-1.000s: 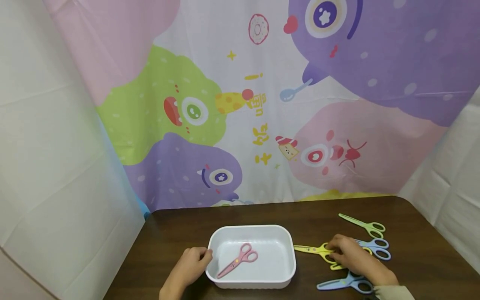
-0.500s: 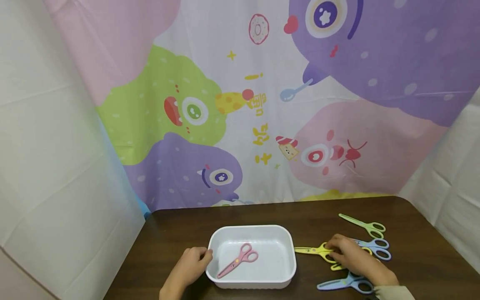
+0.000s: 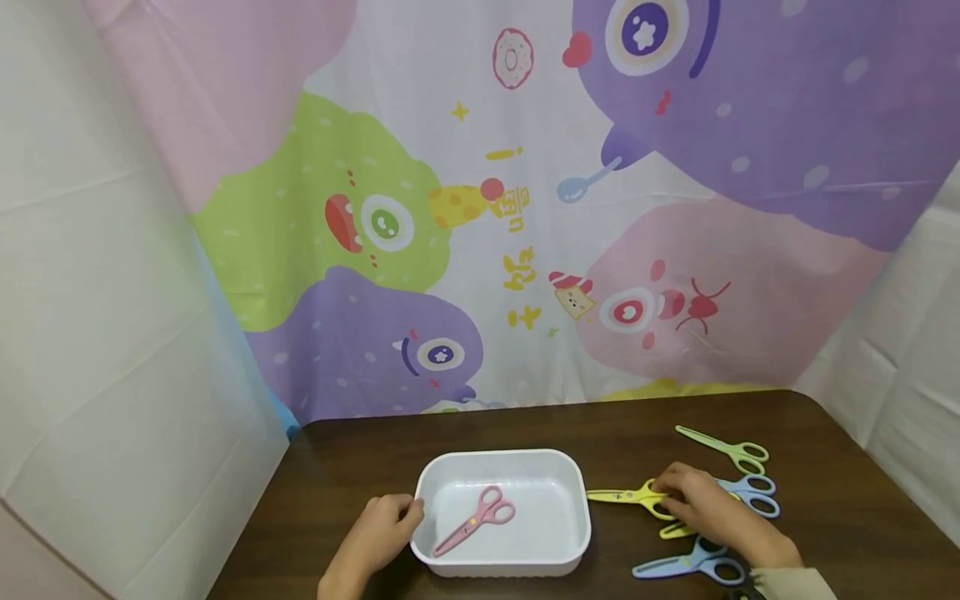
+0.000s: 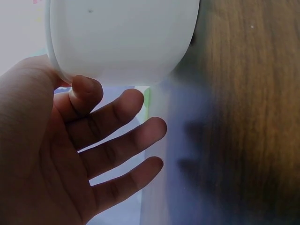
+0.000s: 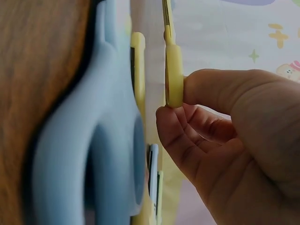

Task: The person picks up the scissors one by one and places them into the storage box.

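My left hand [image 3: 381, 529] is at the left end of a white plastic tray [image 4: 122, 42], its thumb and index finger pinching the rim while the other fingers extend below. Inside the tray lies a pair of pink scissors [image 3: 475, 521]. On the right, my right hand [image 3: 701, 504] pinches yellow scissors [image 5: 174, 77] by a handle loop between thumb and fingertips. Their blades point left, toward the tray's right wall. The right wrist view shows that handle raised apart from the other scissors. A second yellow pair [image 3: 677, 530] lies partly hidden under this hand.
Blue scissors [image 3: 686, 568] lie nearer the front, and another blue pair [image 3: 759, 495] sits beyond the right hand. Green scissors [image 3: 723, 447] are farther back on the dark wooden table [image 3: 360, 450]. A cartoon-printed cloth [image 3: 525, 208] hangs behind.
My right hand has risen slightly, tilting up the handle of the yellow scissors. My left hand stays on the tray, and the head view has shifted a little.
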The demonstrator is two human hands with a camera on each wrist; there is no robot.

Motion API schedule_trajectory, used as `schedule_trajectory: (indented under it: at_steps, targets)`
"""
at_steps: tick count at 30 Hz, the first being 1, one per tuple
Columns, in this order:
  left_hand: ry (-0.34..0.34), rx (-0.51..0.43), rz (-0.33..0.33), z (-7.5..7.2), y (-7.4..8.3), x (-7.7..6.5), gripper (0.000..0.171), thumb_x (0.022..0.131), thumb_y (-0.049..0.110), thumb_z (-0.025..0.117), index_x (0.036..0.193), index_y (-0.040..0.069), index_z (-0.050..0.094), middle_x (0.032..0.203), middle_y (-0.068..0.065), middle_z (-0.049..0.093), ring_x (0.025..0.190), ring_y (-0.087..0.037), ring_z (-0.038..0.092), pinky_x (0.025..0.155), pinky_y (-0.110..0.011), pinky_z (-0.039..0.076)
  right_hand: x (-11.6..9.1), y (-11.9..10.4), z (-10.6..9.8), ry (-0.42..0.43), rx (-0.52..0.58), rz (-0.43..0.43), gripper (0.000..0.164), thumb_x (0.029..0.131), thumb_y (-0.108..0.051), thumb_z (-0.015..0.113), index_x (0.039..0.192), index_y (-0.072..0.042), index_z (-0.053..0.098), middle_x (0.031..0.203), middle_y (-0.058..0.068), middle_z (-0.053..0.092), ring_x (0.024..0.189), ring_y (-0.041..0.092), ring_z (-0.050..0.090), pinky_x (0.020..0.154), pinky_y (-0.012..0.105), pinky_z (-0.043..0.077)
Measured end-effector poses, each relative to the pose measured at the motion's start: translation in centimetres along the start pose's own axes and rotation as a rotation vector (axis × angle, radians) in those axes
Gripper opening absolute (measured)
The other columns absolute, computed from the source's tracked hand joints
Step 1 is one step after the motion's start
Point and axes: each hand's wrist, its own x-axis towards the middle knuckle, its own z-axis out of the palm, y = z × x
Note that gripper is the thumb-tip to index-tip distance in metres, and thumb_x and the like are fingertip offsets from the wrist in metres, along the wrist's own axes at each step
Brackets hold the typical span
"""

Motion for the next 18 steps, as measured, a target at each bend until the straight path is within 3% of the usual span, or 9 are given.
schedule_trajectory:
  at_steps: [5,13,18]
  targets:
    - [0.009,-0.009,0.014,0.11,0.01,0.09,0.037,0.099,0.021,0.060,0.064,0.019,0.051,0.058,0.012,0.039,0.057,-0.002,0.039,0.056,-0.022,0.035,0.00,0.06,-0.42,-0.031,-0.002,0.021,0.011,0.092,-0.004,0.072,0.103,-0.002,0.074,0.101,0.009,0.066,0.086,0.017,0.066,0.070,0.030,0.055]
    - [0.019,-0.003,0.020,0.08,0.05,-0.10,0.036,0.099,0.020,0.060,0.064,0.018,0.051,0.059,0.011,0.039,0.058,-0.003,0.039,0.056,-0.022,0.035,-0.17,-0.16,-0.35,0.062,-0.069,-0.068,0.010,0.088,-0.002,0.075,0.098,-0.003,0.075,0.097,0.005,0.067,0.087,0.023,0.068,0.071,0.032,0.055]
    - [0.019,0.003,0.019,0.10,-0.07,-0.12,0.036,0.099,0.020,0.060,0.064,0.018,0.050,0.059,0.011,0.039,0.057,-0.003,0.038,0.055,-0.022,0.035,-0.26,-0.12,-0.64,0.068,-0.058,-0.079,0.010,0.088,-0.002,0.075,0.098,-0.003,0.075,0.096,0.006,0.065,0.085,0.021,0.066,0.069,0.030,0.054]
